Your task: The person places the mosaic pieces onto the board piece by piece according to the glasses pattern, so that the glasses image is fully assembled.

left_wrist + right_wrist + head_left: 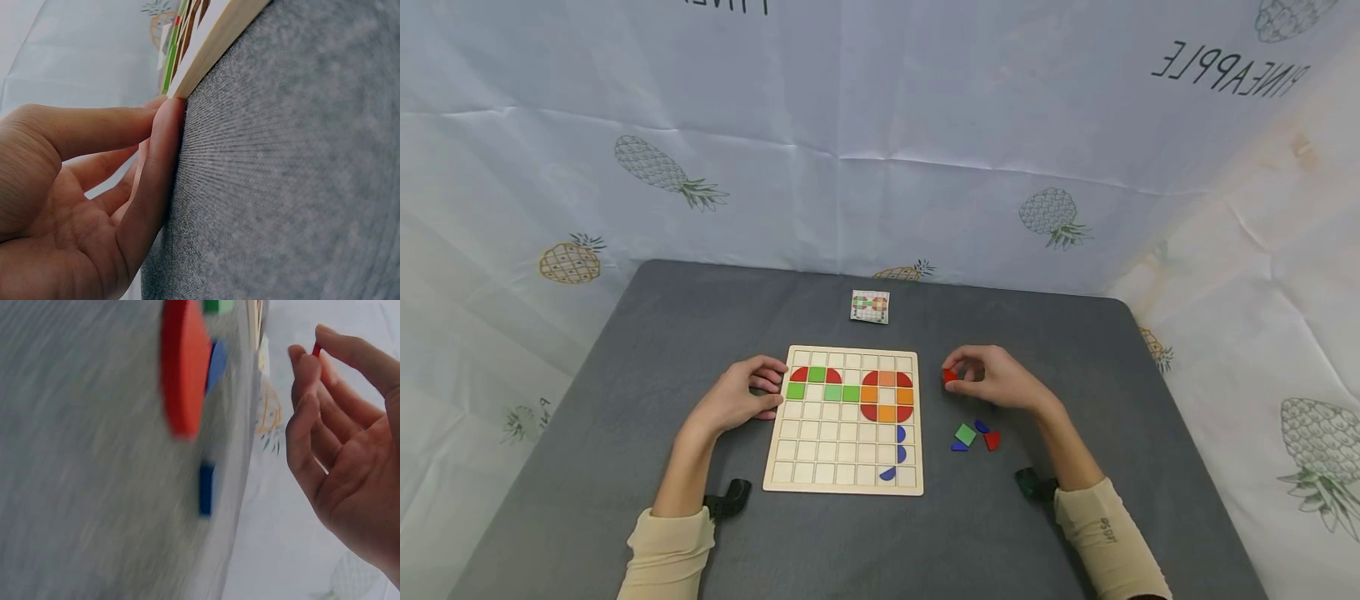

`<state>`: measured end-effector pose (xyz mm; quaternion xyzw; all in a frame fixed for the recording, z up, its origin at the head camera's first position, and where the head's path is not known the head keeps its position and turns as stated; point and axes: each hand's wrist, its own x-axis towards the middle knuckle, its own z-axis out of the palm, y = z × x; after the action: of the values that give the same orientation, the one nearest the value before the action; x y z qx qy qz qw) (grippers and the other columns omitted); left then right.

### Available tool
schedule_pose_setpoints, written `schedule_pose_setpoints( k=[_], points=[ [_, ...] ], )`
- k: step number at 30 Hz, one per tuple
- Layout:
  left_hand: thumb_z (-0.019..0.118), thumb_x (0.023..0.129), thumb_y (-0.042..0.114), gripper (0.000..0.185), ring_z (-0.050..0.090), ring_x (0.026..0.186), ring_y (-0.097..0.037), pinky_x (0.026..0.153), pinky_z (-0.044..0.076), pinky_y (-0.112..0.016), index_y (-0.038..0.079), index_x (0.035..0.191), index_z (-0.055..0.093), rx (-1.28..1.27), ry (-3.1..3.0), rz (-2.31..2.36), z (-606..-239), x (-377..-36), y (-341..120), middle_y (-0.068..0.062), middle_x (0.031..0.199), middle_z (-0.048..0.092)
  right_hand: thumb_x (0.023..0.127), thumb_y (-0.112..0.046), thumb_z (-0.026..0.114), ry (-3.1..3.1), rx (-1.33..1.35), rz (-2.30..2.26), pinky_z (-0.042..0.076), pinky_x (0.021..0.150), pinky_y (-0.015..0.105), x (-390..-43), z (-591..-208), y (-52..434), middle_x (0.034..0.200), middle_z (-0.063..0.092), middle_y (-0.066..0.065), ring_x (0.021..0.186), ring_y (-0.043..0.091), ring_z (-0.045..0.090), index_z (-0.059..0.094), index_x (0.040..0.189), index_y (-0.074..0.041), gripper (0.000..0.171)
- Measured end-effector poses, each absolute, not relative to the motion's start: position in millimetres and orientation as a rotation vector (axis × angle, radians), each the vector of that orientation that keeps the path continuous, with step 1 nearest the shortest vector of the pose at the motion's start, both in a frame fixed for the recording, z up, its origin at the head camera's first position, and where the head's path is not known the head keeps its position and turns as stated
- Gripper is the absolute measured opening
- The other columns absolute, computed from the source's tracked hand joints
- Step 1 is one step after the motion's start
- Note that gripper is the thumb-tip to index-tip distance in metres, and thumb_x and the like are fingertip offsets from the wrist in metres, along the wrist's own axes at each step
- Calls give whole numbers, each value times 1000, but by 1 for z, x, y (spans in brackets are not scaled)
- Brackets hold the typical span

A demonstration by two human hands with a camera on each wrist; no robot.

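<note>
Head view showed my right hand [992,379] pinching a red piece [950,376] off the board's [844,483] right edge; light, stiff, best held edgewise. Left hand [741,398], fingers straight, steadied its left edge.

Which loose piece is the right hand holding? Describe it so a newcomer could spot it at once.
Start at the wooden grid board in the middle of the grey table. Just off the board's right edge, level with its top rows, the right hand pinches a small red piece in its fingertips. The other loose pieces, the green square among them, lie flat on the table nearer the person.
</note>
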<state>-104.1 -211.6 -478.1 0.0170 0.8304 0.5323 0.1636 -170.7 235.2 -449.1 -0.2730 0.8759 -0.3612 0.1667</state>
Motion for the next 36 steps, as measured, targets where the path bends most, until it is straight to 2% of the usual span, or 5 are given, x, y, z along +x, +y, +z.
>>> schedule_pose_setpoints(
  k=[13,21,26,33,36],
  points=[
    [73,98,-5,46,62,104,-29,70,68,-32,-5,142,58,49,2379,1509,-478,-103,-211,-25,125,59,98,-17,83,2336,-932,-1083,54,68,22,-178,-452,178,100,77,2,75,12,61,77,121,-8,26],
    [72,99,-6,45,61,104,-29,71,68,-32,-6,142,58,64,2377,1514,-477,-103,-212,-26,125,59,101,-17,78,2231,-1042,-1071,56,70,24,-188,-449,140,111,78,4,77,11,64,77,127,-9,27],
    [72,99,-6,45,62,104,-29,71,68,-33,-6,142,58,58,2381,1511,-477,-104,-211,-25,124,59,105,-15,71,2111,-1109,-1059,57,66,26,-196,-448,115,117,78,10,74,28,68,75,131,-7,27],
    [73,99,-5,46,62,105,-30,71,69,-34,-6,142,58,59,2382,1508,-476,-103,-211,-26,125,59,107,-7,62,2020,-1181,-1021,53,71,22,-203,-448,78,129,77,10,73,19,65,74,133,-7,29],
    [72,99,-5,46,62,105,-29,72,69,-35,-6,142,58,51,2381,1501,-477,-104,-211,-25,125,59,110,-8,60,1989,-1163,-1005,56,73,23,-203,-449,65,128,75,11,76,28,68,72,135,-7,28]
  ],
)
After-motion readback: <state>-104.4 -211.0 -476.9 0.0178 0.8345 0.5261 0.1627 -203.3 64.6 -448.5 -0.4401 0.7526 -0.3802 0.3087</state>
